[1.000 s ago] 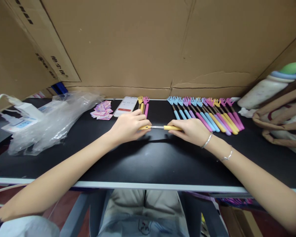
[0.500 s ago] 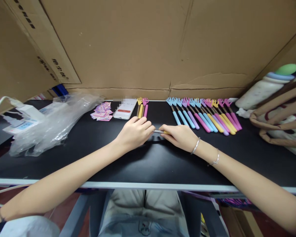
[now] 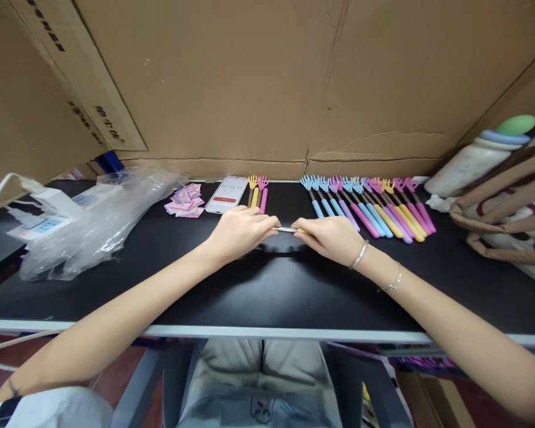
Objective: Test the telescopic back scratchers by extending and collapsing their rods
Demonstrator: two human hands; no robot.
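Note:
Both hands grip one yellow back scratcher with a silver rod [image 3: 286, 229], held level just above the black desk. My left hand [image 3: 243, 233] is closed around its left end and hides it. My right hand [image 3: 332, 238] is closed on the yellow part at the right; only a sliver of yellow shows by the fingertips. A short length of rod is bare between the hands. Beyond my left hand lie a yellow back scratcher [image 3: 255, 196] and a pink one [image 3: 264, 199]. A row of back scratchers [image 3: 370, 205] in blue, purple, pink and yellow lies beyond my right hand.
A phone [image 3: 226, 195] with a timer lies beside a pile of pink cards [image 3: 185, 201]. Clear plastic bags [image 3: 93, 226] and a power strip [image 3: 49, 223] are at the left. A bottle [image 3: 475, 160] and a fabric bag [image 3: 508, 220] stand at the right. Cardboard [image 3: 232, 83] walls the back.
Both hands have risen slightly in view with the back scratcher. The bare stretch of rod between them looks a little longer, and my right hand has shifted slightly right.

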